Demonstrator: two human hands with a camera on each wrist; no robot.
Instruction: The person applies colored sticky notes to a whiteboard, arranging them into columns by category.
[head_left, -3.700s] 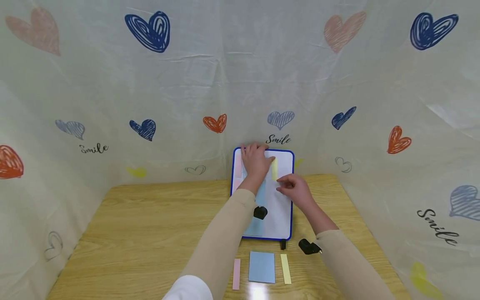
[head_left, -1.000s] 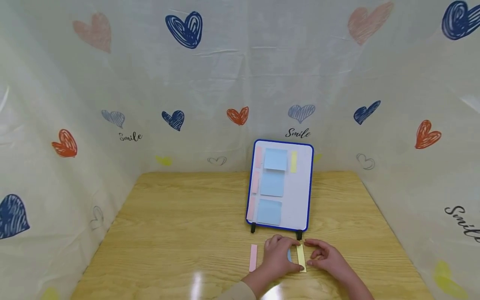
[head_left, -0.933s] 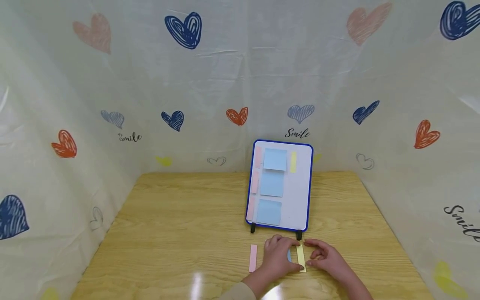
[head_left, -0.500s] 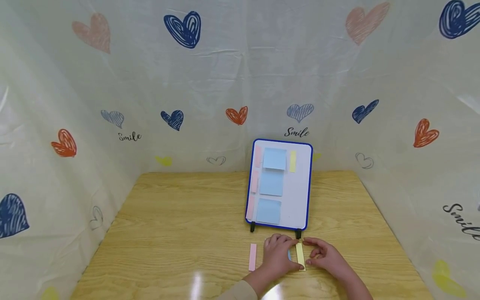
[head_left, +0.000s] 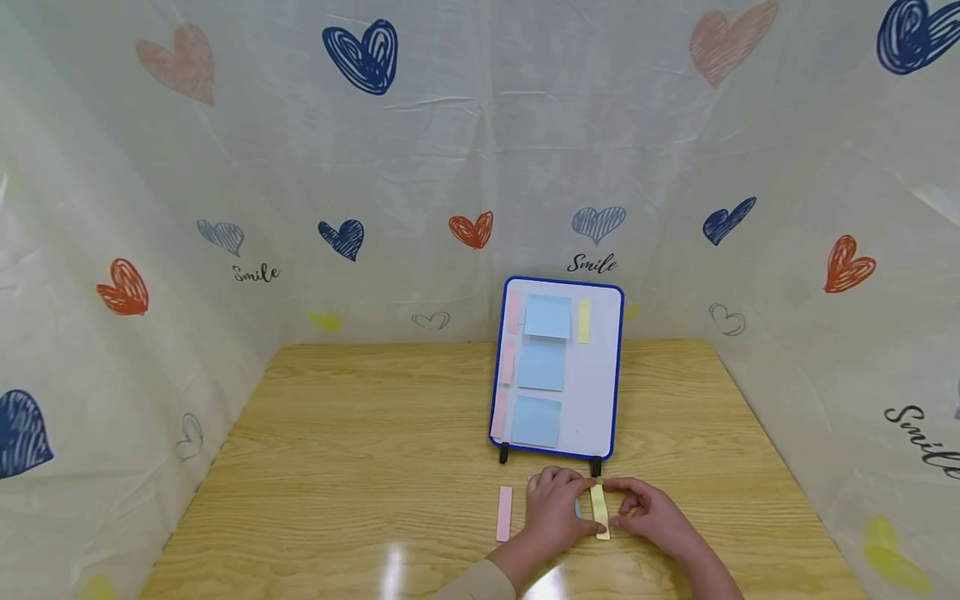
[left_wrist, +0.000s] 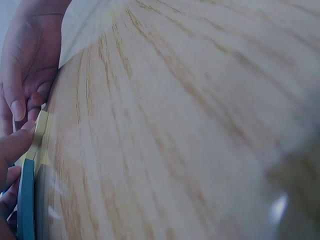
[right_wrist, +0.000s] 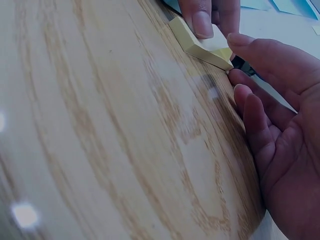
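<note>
A pad of narrow yellow sticky notes (head_left: 600, 508) lies on the table below the board's right foot. My left hand (head_left: 553, 507) holds it, thumb at the near end and index finger at the far end, and partly covers a blue sticky-note pad (head_left: 578, 508). On the yellow pad, the top sheet (right_wrist: 217, 50) bulges up at one end. My right hand (head_left: 651, 515) has curled fingers at the pad's right side, thumb and index finger apart; whether they pinch the sheet is unclear. A pad of narrow pink notes (head_left: 504, 514) lies left of my left hand.
A blue-rimmed whiteboard (head_left: 591, 375) stands behind my hands on black feet (head_left: 596, 466). Several pink strips (head_left: 507, 362), blue squares (head_left: 542, 367) and one yellow strip (head_left: 584, 322) stick to it. A heart-printed cloth (head_left: 375, 167) surrounds the wooden table (head_left: 360, 433).
Both hands have come down from the board, where a yellow strip now sticks, to the yellow pad. Over the last half second its top sheet has bent upward; the hands have barely moved.
</note>
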